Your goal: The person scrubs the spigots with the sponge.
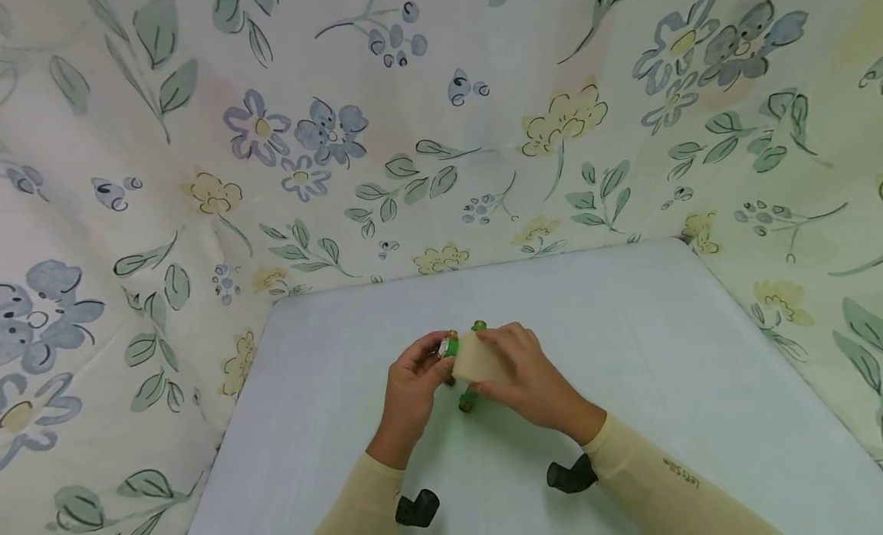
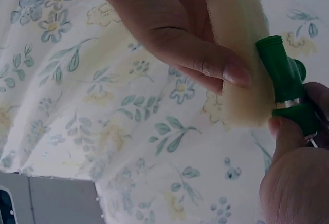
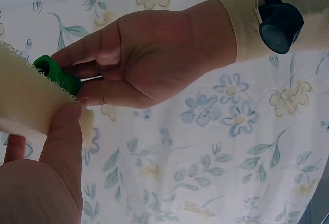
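In the head view my right hand (image 1: 534, 374) grips a cream sponge block (image 1: 479, 359), thumb on one side and fingers on the other. My left hand (image 1: 410, 385) pinches a green tubular piece (image 1: 451, 345) with a pale round part. In the left wrist view this green piece (image 2: 280, 70) has a ridged, threaded-looking end and a silvery band, and it touches the sponge (image 2: 241, 49). Green ends with brown tips (image 1: 467, 401) show above and below the sponge; its block hides their middle. The right wrist view shows the green piece's open round end (image 3: 47, 66) beside the sponge.
A white table (image 1: 331, 428) lies beneath the hands, with floral cloth (image 1: 414, 136) hanging behind and at the sides. Black wrist cameras (image 1: 572, 474) sit on both cream sleeves (image 1: 662, 474). A grey surface (image 2: 56, 198) shows below the cloth's edge.
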The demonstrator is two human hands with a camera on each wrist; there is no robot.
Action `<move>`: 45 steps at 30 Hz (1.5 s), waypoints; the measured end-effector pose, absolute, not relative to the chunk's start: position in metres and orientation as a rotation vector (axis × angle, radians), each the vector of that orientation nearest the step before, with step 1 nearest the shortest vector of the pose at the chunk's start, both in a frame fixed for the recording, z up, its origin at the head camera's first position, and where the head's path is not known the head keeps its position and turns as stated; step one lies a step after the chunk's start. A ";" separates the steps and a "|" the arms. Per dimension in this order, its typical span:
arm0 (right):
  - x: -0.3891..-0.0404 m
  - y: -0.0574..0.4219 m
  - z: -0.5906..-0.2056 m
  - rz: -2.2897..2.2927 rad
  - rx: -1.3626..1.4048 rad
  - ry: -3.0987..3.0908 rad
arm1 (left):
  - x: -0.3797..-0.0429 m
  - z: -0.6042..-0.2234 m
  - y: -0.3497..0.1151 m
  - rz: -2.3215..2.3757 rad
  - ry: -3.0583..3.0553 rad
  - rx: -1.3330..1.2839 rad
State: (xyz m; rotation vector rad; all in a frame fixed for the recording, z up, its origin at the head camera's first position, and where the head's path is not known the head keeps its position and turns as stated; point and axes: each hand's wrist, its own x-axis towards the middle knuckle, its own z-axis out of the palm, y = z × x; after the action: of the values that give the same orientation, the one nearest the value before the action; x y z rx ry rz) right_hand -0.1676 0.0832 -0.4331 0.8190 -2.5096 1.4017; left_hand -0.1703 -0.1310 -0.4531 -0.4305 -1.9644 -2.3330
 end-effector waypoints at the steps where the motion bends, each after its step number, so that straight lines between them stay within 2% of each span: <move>1: -0.168 0.084 -0.433 1.403 0.814 -2.510 | -0.170 -0.453 -0.131 -2.338 -1.967 -0.429; 14: -0.184 0.098 -0.437 1.363 0.742 -2.533 | -0.168 -0.452 -0.130 -2.363 -1.972 -0.488; 25: -0.194 0.110 -0.447 1.418 0.535 -2.587 | -0.165 -0.453 -0.133 -2.356 -2.007 -0.481; 39: -0.186 0.099 -0.453 1.466 0.673 -2.538 | -0.166 -0.457 -0.131 -2.381 -1.965 -0.482; 45: -0.174 0.089 -0.457 1.532 0.823 -2.505 | -0.168 -0.461 -0.133 -2.360 -1.986 -0.470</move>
State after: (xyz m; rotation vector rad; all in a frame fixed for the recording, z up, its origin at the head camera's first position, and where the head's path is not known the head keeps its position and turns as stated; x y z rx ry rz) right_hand -0.1740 0.0887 -0.4575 0.8232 -2.5054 1.5318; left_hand -0.1677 -0.1328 -0.4614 -0.4701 -1.9862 -2.3600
